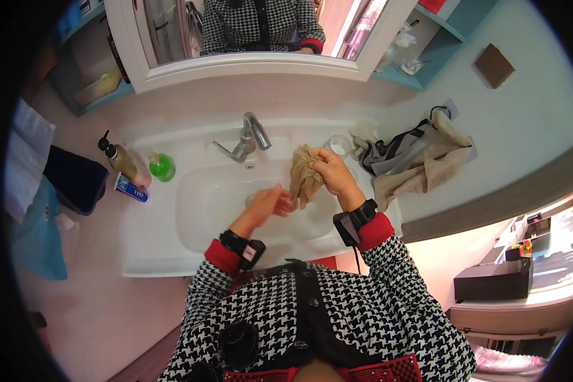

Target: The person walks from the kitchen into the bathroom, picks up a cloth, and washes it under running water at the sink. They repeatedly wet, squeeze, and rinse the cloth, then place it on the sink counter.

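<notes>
A crumpled beige cloth [305,176] hangs from my right hand [332,173], pinched between thumb and fingers above the right part of the white sink basin [210,224]. My left hand [268,205] is just left of the cloth's lower end, over the middle of the basin. Its fingers are slightly blurred and loosely curled, and I cannot tell whether they touch the cloth. Behind both hands stands a chrome faucet [248,138], its lever pointing left; no water is seen running from it.
Left on the sink's rim are a green soap bottle [162,167], a pump bottle [126,164] and a toothpaste tube [131,188]. A small glass [339,145] stands back right, near hanging cloths [434,162]. A framed mirror [253,69] and shelves [401,79] are above.
</notes>
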Demonstrator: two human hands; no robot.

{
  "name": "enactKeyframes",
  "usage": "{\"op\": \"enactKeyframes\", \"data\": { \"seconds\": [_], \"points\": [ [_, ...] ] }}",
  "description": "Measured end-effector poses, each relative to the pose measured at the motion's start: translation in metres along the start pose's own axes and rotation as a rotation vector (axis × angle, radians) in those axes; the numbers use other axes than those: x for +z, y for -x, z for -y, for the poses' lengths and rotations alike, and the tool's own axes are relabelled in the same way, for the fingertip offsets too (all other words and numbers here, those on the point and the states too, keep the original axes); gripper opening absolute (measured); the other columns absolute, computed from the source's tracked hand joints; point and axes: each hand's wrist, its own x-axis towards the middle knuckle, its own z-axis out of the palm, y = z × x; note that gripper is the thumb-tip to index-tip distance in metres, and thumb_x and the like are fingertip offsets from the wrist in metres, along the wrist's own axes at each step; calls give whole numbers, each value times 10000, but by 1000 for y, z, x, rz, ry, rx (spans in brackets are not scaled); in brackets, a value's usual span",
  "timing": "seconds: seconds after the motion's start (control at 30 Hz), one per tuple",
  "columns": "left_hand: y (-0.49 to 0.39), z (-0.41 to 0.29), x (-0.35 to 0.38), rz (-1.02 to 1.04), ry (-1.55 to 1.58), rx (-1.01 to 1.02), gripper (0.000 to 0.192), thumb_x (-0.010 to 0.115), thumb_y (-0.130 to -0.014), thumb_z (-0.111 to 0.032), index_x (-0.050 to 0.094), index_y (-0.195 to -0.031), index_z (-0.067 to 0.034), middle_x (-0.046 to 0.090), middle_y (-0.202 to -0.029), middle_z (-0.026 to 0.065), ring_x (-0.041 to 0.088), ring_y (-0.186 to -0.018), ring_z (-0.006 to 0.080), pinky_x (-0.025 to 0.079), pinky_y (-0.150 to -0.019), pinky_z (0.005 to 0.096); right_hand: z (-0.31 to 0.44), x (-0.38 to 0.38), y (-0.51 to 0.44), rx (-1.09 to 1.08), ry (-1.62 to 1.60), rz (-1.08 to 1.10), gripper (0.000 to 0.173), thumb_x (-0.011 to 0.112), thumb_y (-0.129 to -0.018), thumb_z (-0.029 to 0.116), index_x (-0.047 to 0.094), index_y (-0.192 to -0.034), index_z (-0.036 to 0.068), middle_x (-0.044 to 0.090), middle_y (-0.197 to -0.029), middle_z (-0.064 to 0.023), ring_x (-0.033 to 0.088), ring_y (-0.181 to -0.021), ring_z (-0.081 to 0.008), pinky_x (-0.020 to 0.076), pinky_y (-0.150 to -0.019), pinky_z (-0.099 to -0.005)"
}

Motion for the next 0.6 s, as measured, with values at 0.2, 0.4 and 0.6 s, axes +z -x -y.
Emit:
{"op": "enactKeyframes", "data": {
  "seconds": [0.2, 0.4, 0.6],
  "points": [
    [-13, 42, 19, 222, 821, -68, 666, 191, -871, -555, 359, -1201, -1, 430, -1190, 180, 432, -1102, 299, 372, -913, 450, 10, 31, 19, 44, 308, 274, 229, 509, -731, 67, 551, -948, 9, 584, -791, -52, 534, -744, -120, 436, -666, -253],
    [-28, 43, 1, 118, 830, 27, 680, 91, -866, -563, 424, -1090, -14, 511, -1002, 160, 512, -944, 303, 417, -852, 434, -14, 50, 66, -92, 602, 525, 251, 504, -727, 29, 549, -973, 11, 567, -741, -76, 496, -615, -130, 398, -556, -259],
    [-44, 47, 13, -62, 736, -33, 651, 113, -883, -533, 402, -1157, -18, 510, -1058, 141, 514, -945, 277, 447, -808, 432, -38, 21, 66, -53, 588, 539, 266, 502, -736, 35, 545, -997, 10, 584, -772, -86, 528, -653, -174, 428, -604, -286]
  ]
}}
